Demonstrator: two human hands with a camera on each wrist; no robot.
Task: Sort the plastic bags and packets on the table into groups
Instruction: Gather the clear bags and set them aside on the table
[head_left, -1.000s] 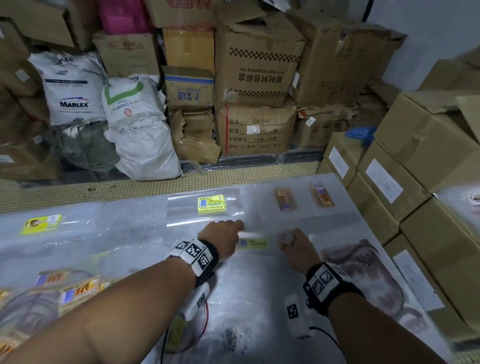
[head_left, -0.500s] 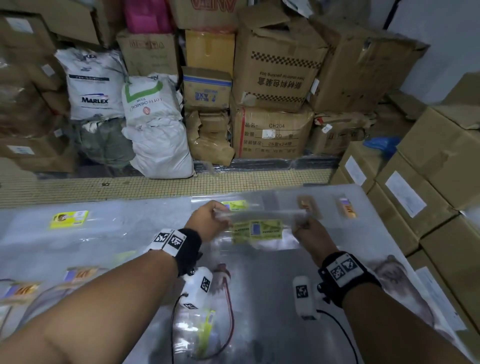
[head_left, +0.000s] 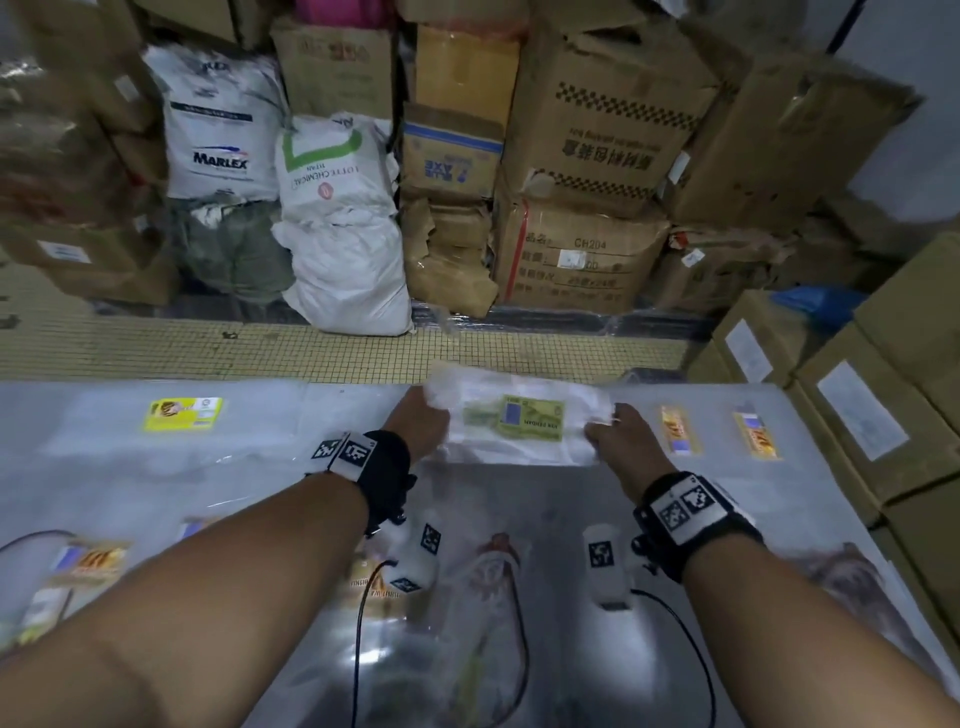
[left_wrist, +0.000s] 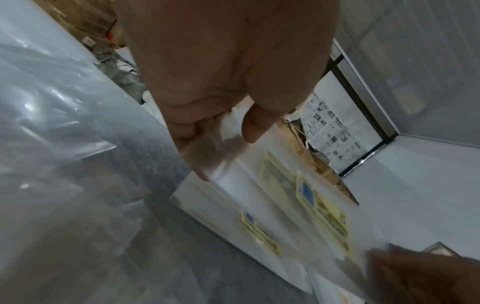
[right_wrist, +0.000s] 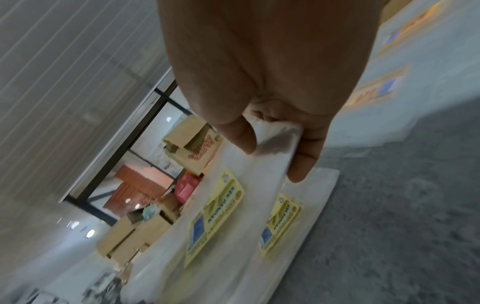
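Both hands have lifted the yellow-labelled clear bag (head_left: 524, 423) off the table (head_left: 545, 519); left hand (head_left: 421, 426) and right hand (head_left: 615, 441) each pinch an end. It hangs above a matching bag (right_wrist: 281, 223): grouping is likely. Orange-labelled packets (head_left: 675, 430) lie right of the right hand; nothing obstructs
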